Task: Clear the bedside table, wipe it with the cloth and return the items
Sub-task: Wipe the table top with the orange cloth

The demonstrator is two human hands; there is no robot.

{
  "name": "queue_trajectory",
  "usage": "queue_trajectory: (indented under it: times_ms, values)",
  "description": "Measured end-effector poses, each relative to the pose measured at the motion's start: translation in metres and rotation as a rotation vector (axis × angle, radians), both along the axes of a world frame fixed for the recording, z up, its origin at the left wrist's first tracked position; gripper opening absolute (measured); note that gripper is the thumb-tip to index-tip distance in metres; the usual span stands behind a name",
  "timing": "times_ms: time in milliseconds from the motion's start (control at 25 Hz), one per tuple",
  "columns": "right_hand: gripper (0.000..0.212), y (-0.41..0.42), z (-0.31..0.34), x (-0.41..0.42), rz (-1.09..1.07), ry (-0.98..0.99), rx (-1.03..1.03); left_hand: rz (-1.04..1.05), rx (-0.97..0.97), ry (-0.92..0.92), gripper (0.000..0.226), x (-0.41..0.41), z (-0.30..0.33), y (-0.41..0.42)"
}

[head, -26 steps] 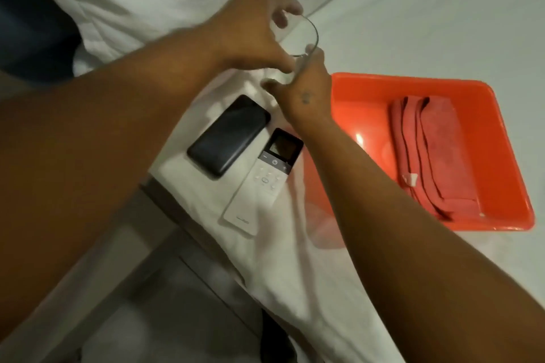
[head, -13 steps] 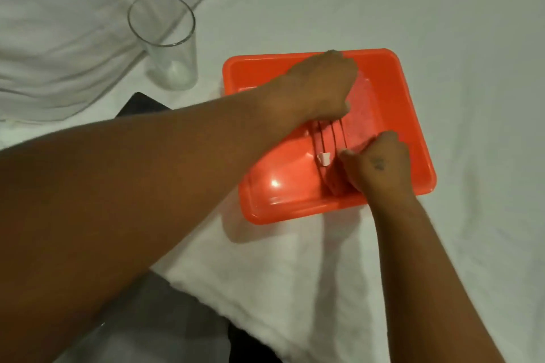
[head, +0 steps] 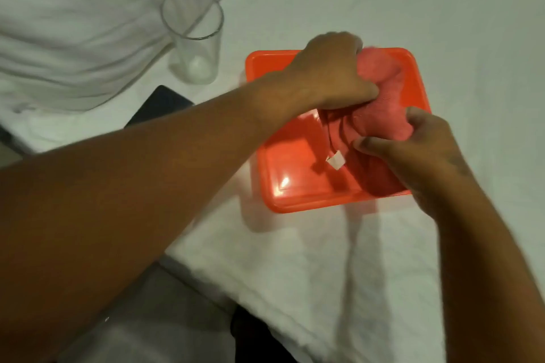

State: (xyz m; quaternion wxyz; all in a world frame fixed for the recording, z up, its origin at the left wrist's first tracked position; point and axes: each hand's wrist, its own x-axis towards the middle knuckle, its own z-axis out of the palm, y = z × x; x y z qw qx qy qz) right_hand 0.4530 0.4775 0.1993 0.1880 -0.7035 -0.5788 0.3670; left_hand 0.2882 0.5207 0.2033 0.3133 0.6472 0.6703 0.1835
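Observation:
An orange tray lies on the white bed sheet. Over it, both hands grip a bunched pink cloth with a small white tag hanging from it. My left hand clutches the cloth's upper left part. My right hand pinches its lower right part. An empty clear glass stands upright on the sheet to the left of the tray. A dark phone lies below the glass, mostly hidden by my left forearm.
A white pillow lies at the upper left. The bed's edge runs diagonally across the lower middle, with a grey floor or surface below it. Open white sheet stretches to the right of the tray.
One second ago both hands set the glass down on the sheet. They then moved right to the tray, took hold of the cloth and lifted it into a bunch.

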Motion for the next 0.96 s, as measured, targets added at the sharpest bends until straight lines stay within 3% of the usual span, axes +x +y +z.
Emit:
queue_trajectory:
  times_ms: [80,160,240,280,320,400,480,600,800,880,960]
  values:
    - [0.047,-0.038,0.037,-0.015,0.134,0.178,0.021,0.155,0.182,-0.329,0.027,-0.062,0.022,-0.067]
    - [0.057,-0.087,0.063,-0.047,0.317,0.304,-0.096,0.290,0.226,-0.764,0.023,-0.123,0.039,-0.161]
    - [0.059,-0.127,0.060,-0.069,0.422,0.416,-0.308,0.369,0.091,-1.095,0.026,-0.144,0.032,-0.239]
    - [0.058,-0.150,0.047,-0.084,0.494,0.473,-0.430,0.490,0.016,-1.154,0.028,-0.156,0.021,-0.273]
    - [0.054,-0.178,0.029,-0.112,0.567,0.525,-0.549,0.672,-0.022,-1.128,0.031,-0.176,0.007,-0.311]
    - [0.043,-0.225,-0.014,-0.160,0.501,0.563,-0.729,0.970,-0.060,-0.979,0.036,-0.214,-0.028,-0.356]
    - [0.022,-0.261,-0.066,-0.206,0.403,0.471,-0.737,1.099,-0.052,-0.701,0.041,-0.258,-0.070,-0.382]
    - [0.014,-0.283,-0.135,-0.271,0.392,0.358,-0.632,1.080,-0.074,-0.421,0.039,-0.311,-0.127,-0.387]
    - [0.020,-0.273,-0.199,-0.346,0.431,0.194,-0.484,1.163,-0.082,-0.310,0.027,-0.358,-0.185,-0.373]
    - [0.025,-0.269,-0.210,-0.354,0.465,0.104,-0.516,1.109,-0.107,-0.269,0.028,-0.363,-0.199,-0.367]
    - [0.017,-0.265,-0.216,-0.351,0.553,0.038,-0.585,1.077,-0.116,-0.291,0.039,-0.363,-0.211,-0.373]
